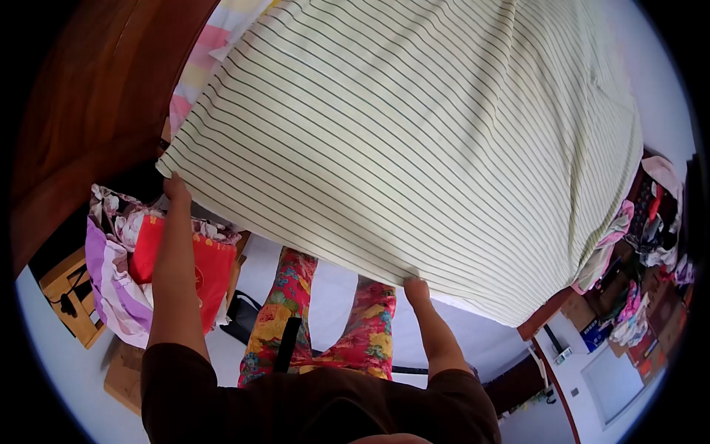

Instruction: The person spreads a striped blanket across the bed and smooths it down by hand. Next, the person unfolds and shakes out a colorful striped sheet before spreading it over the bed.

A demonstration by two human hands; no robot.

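Note:
A large pale sheet with dark stripes [355, 148] spreads across the bed, its near edge stretched between my two hands. My left hand [176, 186] is closed on the sheet's left corner. Farther right along the same edge, my right hand [416, 287] is closed on the hem. The sheet lies mostly flat, with wrinkles and folds toward the upper right. Beyond its left edge shows a pink, yellow and white checked cloth [200, 70].
A dark wooden headboard [81, 96] rises at the left. Below it are a red bag [214, 274], a purple and white cloth [118, 285] and a wooden stool [72, 296]. Clothes [632, 314] and boxes [580, 314] are piled at the right.

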